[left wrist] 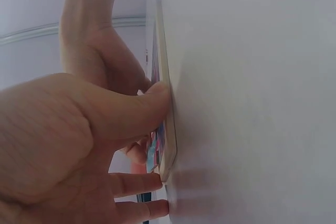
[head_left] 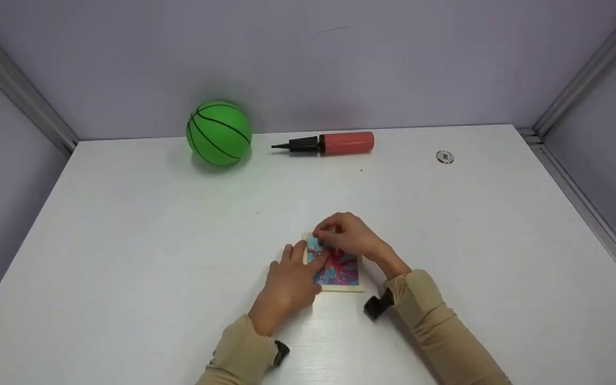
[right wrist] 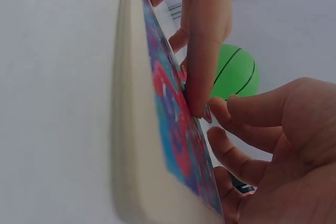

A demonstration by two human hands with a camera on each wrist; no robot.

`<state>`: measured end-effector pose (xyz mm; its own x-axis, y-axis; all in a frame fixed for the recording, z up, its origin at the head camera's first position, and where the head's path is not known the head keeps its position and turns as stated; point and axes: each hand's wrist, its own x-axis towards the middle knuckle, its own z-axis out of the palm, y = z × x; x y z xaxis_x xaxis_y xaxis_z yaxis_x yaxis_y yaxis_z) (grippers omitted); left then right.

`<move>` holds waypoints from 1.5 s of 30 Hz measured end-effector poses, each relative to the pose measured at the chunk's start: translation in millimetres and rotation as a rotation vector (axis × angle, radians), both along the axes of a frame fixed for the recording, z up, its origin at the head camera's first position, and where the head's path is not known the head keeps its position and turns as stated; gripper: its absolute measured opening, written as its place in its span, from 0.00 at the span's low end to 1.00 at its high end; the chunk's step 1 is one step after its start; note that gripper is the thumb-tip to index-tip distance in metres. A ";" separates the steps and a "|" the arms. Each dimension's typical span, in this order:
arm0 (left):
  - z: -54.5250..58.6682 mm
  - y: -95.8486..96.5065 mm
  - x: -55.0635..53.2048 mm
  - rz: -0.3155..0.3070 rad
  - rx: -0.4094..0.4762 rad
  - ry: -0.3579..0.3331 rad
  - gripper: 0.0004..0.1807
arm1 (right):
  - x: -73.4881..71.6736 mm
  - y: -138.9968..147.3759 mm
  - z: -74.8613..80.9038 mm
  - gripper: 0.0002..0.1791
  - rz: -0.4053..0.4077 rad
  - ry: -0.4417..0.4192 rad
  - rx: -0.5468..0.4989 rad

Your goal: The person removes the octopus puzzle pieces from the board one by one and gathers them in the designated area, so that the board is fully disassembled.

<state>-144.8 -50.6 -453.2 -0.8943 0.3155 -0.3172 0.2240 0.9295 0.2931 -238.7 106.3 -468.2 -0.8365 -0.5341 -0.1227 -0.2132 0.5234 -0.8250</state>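
A small wooden-framed jigsaw puzzle (head_left: 344,289) with a pink octopus-like picture on blue and purple lies flat on the white table. My left hand (head_left: 290,282) steadies it from the left: the thumb (left wrist: 157,100) lies against the frame's edge, the straight index finger (right wrist: 202,72) presses on the picture, and other fingers extend by the left side. Over the puzzle's far left corner, my right hand (head_left: 355,235) pinches a small puzzle piece (right wrist: 208,114) between thumb and fingertips. That piece stands tilted up beside the left index fingertip and is mostly hidden by the fingers.
Toward the back of the white table (head_left: 126,235) sit a green ball (head_left: 219,133) with black lines and a red-and-black hand pump (head_left: 346,143). A black-and-white round chip (head_left: 445,156) lies at the back right. Pale walls (head_left: 297,69) enclose the back and sides.
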 end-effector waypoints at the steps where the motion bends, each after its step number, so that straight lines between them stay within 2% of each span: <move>1: 0.2 0.0 0.2 0.001 0.001 0.002 0.32 | 0.0 0.3 0.2 0.10 0.001 0.000 -0.006; 7: 1.7 -0.4 1.9 0.017 0.038 0.005 0.30 | 0.9 -0.1 -0.3 0.06 -0.015 0.003 -0.052; 14: -2.8 -3.7 6.4 0.037 0.163 0.078 0.27 | 4.3 -2.6 1.7 0.06 -0.073 0.024 0.026; 19: -4.5 -5.4 9.9 0.044 0.228 0.088 0.25 | 6.9 -3.7 5.8 0.05 -0.091 0.046 0.043; 23: -4.6 -6.6 10.6 0.042 0.243 0.078 0.25 | 7.9 -3.2 8.5 0.05 -0.072 0.061 -0.002; 28: -4.1 -5.6 9.8 0.030 0.233 0.079 0.25 | 8.2 0.8 11.4 0.04 -0.056 0.043 -0.134; 36: -4.1 -3.6 9.9 0.057 0.242 0.065 0.25 | 7.7 14.6 12.8 0.06 -0.125 -0.048 -0.347; 39: -4.8 -3.6 10.5 0.078 0.251 0.054 0.25 | 7.9 23.3 12.8 0.07 -0.156 -0.077 -0.360; 45: -4.9 -5.0 11.5 0.103 0.256 0.050 0.26 | 6.4 47.9 13.4 0.10 -0.209 -0.102 -0.316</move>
<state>-133.4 -55.6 -458.1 -0.9383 0.2864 -0.1937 0.1522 0.8451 0.5125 -232.3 154.1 -454.8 -0.9233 -0.3781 -0.0681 -0.0369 0.2637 -0.9639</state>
